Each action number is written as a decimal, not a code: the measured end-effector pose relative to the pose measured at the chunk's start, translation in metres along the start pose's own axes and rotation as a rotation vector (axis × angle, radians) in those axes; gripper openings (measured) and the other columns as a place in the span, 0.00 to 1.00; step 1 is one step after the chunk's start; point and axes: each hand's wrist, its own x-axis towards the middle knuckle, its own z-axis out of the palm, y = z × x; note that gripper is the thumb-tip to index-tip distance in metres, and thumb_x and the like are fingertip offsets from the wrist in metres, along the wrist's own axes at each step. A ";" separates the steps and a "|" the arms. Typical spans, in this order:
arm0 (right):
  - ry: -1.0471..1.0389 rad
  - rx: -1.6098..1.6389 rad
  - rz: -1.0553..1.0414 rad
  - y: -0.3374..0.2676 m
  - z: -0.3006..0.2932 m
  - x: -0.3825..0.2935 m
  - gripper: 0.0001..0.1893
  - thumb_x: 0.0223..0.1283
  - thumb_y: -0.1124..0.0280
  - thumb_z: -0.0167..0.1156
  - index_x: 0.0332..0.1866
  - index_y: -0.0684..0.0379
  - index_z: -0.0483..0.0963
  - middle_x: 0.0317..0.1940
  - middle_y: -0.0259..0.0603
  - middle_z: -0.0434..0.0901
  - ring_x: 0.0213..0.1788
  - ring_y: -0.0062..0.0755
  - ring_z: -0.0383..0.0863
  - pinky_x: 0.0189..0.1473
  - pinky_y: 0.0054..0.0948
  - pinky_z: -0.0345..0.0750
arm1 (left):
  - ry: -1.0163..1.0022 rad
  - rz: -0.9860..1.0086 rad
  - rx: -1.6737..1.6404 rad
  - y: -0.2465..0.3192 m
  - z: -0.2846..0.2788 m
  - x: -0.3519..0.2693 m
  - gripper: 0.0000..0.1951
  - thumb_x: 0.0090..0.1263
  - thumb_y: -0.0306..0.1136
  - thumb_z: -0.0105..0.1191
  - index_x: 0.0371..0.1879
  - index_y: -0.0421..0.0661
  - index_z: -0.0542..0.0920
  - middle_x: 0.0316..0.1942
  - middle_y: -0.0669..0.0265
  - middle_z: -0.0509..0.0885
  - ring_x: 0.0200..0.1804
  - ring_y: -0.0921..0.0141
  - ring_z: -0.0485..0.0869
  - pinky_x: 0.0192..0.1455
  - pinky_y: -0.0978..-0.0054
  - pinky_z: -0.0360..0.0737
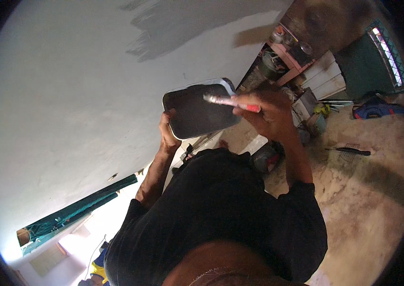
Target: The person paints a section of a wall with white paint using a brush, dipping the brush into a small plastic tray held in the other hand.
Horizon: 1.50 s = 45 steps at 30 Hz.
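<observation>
My left hand (169,130) grips the near left side of a shallow rectangular tray (227,85) with rounded corners and a pale rim, its thumb over the edge. Dark grey liquid, seemingly paint, covers much of the inside. In my right hand (271,111) is a paintbrush (223,100) with a red handle end. Its pale, blurred bristles are over the tray; whether they touch the liquid I cannot tell. Beyond the tray rises a white wall (80,100) with a streaky grey painted patch (180,30) near the top of the view.
To the right, a reddish wooden table (287,57) holds pots and utensils. A blue tool case or bag (379,109) and a wire rack with a black handle (354,151) lie on the dusty floor (359,221). At lower left is a person (98,268) in yellow and blue.
</observation>
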 end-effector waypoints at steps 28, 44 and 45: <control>0.082 -0.072 0.038 0.006 0.013 0.004 0.07 0.62 0.74 0.64 0.40 0.67 0.80 0.33 0.44 0.85 0.35 0.26 0.85 0.39 0.26 0.81 | -0.075 0.079 0.074 -0.012 -0.015 0.005 0.36 0.69 0.61 0.40 0.60 0.39 0.72 0.54 0.55 0.79 0.54 0.60 0.79 0.57 0.59 0.77; 0.767 0.713 -0.212 -0.024 -0.014 0.137 0.08 0.62 0.80 0.62 0.43 0.72 0.74 0.39 0.46 0.81 0.37 0.29 0.85 0.36 0.26 0.88 | 0.021 0.167 0.065 -0.021 -0.023 0.010 0.28 0.72 0.52 0.39 0.56 0.37 0.71 0.55 0.53 0.75 0.56 0.62 0.76 0.59 0.63 0.75; 0.829 0.795 -0.326 -0.035 -0.007 0.162 0.07 0.63 0.81 0.61 0.43 0.72 0.73 0.40 0.49 0.80 0.39 0.33 0.86 0.38 0.28 0.89 | 0.026 0.178 0.076 -0.017 -0.021 0.006 0.28 0.72 0.52 0.39 0.56 0.37 0.71 0.55 0.53 0.75 0.56 0.62 0.76 0.59 0.63 0.75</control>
